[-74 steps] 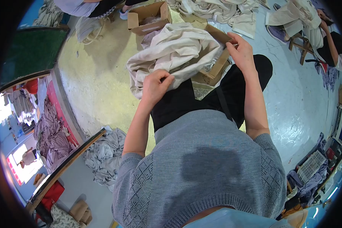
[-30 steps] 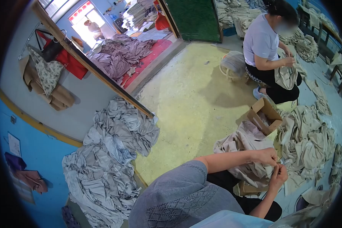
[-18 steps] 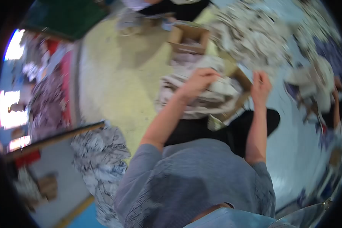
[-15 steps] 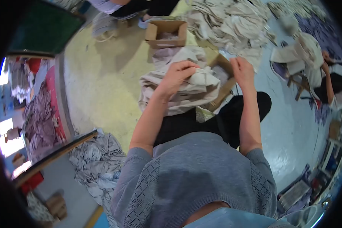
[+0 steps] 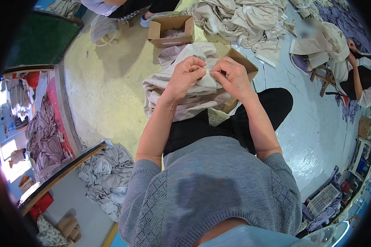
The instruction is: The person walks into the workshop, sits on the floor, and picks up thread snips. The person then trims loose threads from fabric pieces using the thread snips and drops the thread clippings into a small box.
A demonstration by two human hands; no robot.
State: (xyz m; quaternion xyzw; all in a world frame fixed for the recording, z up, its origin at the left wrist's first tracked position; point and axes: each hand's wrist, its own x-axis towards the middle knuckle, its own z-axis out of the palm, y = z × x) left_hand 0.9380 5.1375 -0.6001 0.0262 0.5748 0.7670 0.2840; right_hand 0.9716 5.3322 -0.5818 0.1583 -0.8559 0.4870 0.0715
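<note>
A beige cloth [image 5: 196,96] lies bunched over my lap and knees. My left hand [image 5: 186,78] has thumb and forefinger pinched together on the upper part of the cloth. Close beside it, my right hand [image 5: 234,78] is closed in a pinch at the same spot. What sits between the right fingertips is too small to make out. Just past my right hand stands an open cardboard box [image 5: 248,66], partly hidden by that hand and the cloth.
Ahead is another open cardboard box [image 5: 171,41] with clear plastic inside. A large heap of beige cloth [image 5: 239,20] covers the floor beyond. A seated co-worker [image 5: 360,76] handles cloth at right. Grey fabric [image 5: 105,173] lies at left, near a mirror-like panel's edge [image 5: 62,177].
My right hand has moved left from beside the box to meet my left hand at the cloth. The left fingers have drawn into a pinch. The view has shifted slightly.
</note>
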